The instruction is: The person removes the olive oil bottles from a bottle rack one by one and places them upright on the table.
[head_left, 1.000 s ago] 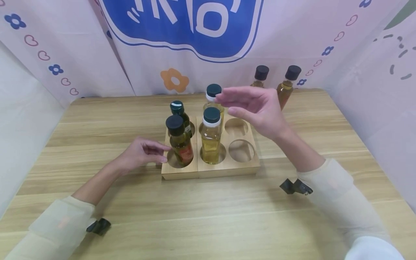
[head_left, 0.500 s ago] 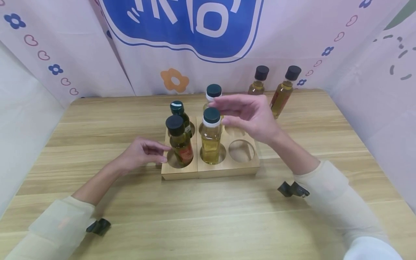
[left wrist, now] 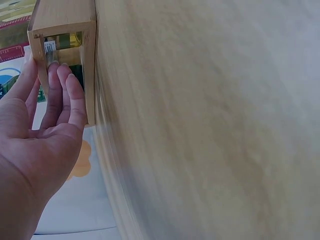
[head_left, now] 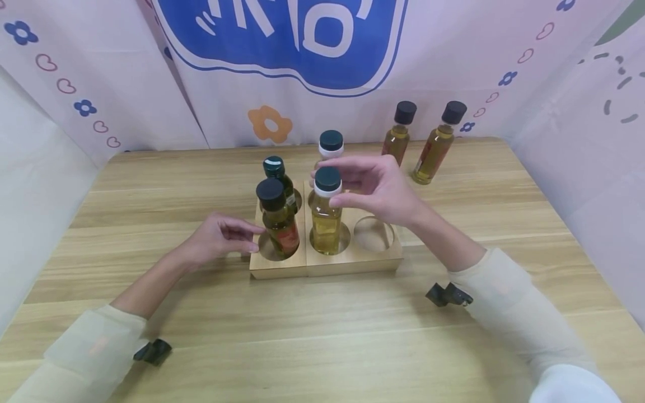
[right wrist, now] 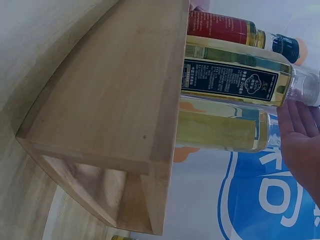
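Note:
My left hand point(head_left: 221, 240) holds the left end of a wooden bottle rack point(head_left: 355, 266). In the left wrist view its fingers point(left wrist: 62, 95) reach inside the rack's open end, with the thumb side outside. My right hand point(head_left: 380, 190) is around the neck of the front clear bottle of yellow oil point(head_left: 326, 221), thumb in front and fingers point(right wrist: 295, 120) behind; a firm grip is not visible. That bottle stands upright in a middle hole, its dark green cap uncovered. A second green-capped bottle point(head_left: 331, 143) behind it is partly hidden by the right hand.
A black-capped oil bottle point(head_left: 279, 224) and a dark green bottle point(head_left: 276, 170) stand in the rack's left holes. Two black-capped bottles point(head_left: 395, 140) point(head_left: 434, 154) stand on the table point(head_left: 312, 341) at back right. A printed curtain point(head_left: 227, 106) hangs behind.
My right hand has moved left and lower, from beside the bottles to around the front bottle's neck. The left hand and the bottles have stayed in place.

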`<state>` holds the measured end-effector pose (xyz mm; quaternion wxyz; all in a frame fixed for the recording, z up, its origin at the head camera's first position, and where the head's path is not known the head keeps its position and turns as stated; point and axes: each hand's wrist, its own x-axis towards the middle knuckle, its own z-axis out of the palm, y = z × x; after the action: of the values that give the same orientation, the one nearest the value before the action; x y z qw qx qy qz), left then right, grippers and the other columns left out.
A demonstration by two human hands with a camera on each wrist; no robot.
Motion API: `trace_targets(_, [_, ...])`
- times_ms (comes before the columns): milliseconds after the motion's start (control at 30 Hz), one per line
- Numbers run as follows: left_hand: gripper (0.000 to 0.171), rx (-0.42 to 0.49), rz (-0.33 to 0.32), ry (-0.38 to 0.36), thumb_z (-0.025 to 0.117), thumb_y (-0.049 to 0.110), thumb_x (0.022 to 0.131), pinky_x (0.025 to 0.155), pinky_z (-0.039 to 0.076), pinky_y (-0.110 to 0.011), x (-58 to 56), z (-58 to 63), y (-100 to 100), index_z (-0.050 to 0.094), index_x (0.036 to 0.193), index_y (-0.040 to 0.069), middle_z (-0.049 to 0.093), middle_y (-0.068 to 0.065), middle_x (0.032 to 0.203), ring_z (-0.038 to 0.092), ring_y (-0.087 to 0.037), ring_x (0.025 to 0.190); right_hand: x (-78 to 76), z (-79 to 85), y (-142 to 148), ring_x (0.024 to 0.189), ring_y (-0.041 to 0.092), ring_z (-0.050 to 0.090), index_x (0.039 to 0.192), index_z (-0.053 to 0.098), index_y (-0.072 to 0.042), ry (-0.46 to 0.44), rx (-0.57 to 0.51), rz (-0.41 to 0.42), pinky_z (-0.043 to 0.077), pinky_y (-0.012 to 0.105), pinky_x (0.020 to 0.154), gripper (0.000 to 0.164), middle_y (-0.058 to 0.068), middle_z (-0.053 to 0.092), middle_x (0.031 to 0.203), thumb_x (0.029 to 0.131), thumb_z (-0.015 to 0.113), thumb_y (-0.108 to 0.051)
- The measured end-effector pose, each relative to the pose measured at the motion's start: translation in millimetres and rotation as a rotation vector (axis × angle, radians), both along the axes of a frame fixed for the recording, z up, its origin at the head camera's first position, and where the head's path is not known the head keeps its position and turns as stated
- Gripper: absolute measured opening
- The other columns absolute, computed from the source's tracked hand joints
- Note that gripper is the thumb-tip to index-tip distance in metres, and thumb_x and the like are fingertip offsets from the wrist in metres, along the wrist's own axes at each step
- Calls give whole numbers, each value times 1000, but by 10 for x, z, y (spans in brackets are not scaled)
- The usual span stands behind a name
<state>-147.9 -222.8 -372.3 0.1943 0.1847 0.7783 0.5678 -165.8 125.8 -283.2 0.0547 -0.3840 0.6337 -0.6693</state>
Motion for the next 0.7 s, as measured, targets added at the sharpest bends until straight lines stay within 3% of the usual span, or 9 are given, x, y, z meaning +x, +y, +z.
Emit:
trace_targets(500, [36,-27,13,-14,79,-3,88,74,62,-28,4,13,1,68,121,-13,75,-18,105,73,-15,83,-6,10,-36,106,28,74,126,62,18,37,13,-36,60,43,93,46,31,69,121,82,75,20])
trace_targets(700, [35,-34,16,-9,79,-3,88,74,62,-28,4,16,2,68,121,-13,75,-18,106,73,-15,83,-7,26,-38,104,29,75,125,63,19,44,18,-43,61,44,90,44,28,72,117,82,73,22])
